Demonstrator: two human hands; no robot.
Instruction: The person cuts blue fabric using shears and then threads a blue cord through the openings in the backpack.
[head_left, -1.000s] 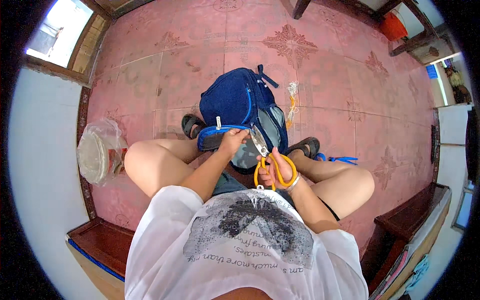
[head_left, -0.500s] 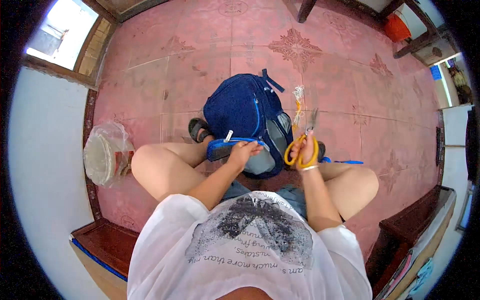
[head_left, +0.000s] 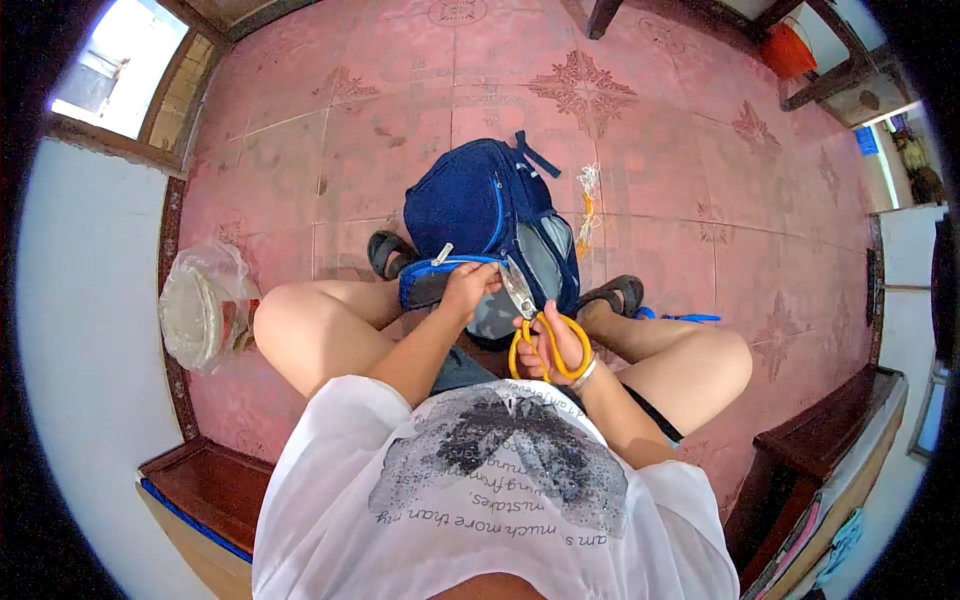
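Note:
A dark blue backpack (head_left: pixel 455 195) with grey side panels lies on the floor between my legs. Pinched in my left hand (head_left: pixel 470 289) is its near blue-trimmed edge, where a pale zipper pull sticks up. My right hand (head_left: pixel 556 348) grips a pair of scissors (head_left: pixel 520 292) by the yellow handles. The blades point up and left, with their tips beside my left fingertips, over the grey part of the bag. Whether the tips touch the bag, I cannot tell.
White and yellow string (head_left: pixel 586 205) lies right of the backpack. A clear plastic bag around a round container (head_left: pixel 200 310) stands by the left wall. Blue strips (head_left: pixel 690 318) lie beyond my right foot. Dark wooden furniture (head_left: pixel 815 435) is at the right; an orange bucket (head_left: pixel 788 52) is at far right.
My right hand has brought the scissors left and nearer to me, from beside the string to my left hand. My left hand has shifted slightly, still on the backpack's edge.

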